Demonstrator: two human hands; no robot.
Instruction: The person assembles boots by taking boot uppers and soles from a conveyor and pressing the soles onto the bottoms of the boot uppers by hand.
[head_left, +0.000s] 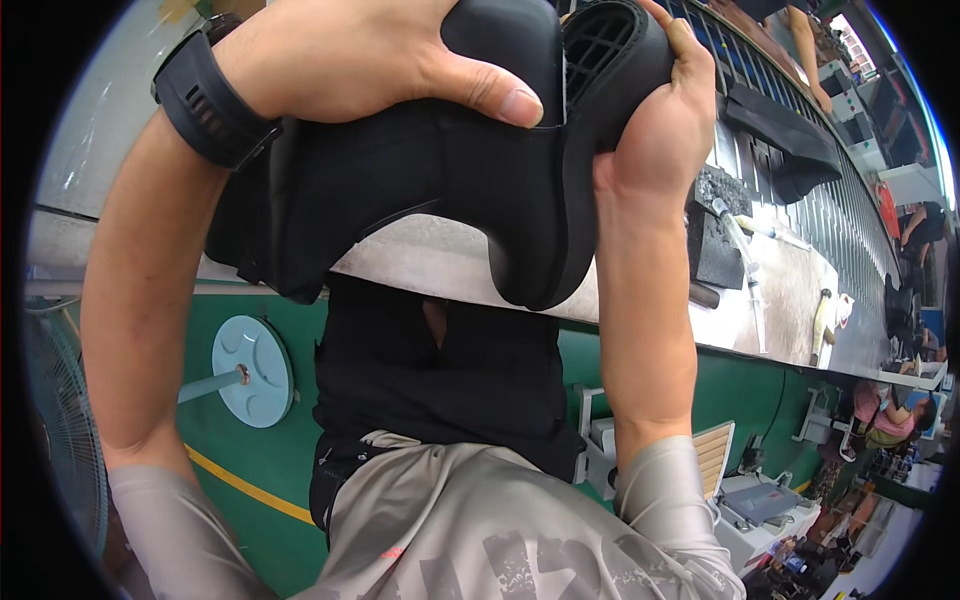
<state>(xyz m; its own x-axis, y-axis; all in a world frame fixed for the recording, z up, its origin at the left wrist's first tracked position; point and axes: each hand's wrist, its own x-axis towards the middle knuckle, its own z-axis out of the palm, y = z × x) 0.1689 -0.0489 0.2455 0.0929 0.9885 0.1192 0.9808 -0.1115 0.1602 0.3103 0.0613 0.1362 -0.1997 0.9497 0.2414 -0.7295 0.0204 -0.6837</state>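
A black boot [400,180] lies on its side in both my hands, above the pale worktable. My left hand [390,70], with a black watch on the wrist, grips the upper, its thumb pressed along the leather. My right hand [670,125] wraps round the thick black sole [577,200] from the right. At its far end the sole stands apart from the upper, and a lattice shows inside it. Toward me the sole runs close along the upper. Some fingers of both hands are hidden behind the boot or cut off by the frame.
To the right lie a black block [722,270], a clear tube and a brush-like tool [822,320]. Another black boot [785,145] rests on a slatted conveyor [850,200]. A light-blue round-based stand [252,370] and a fan [70,430] are at left. Other people work at far right.
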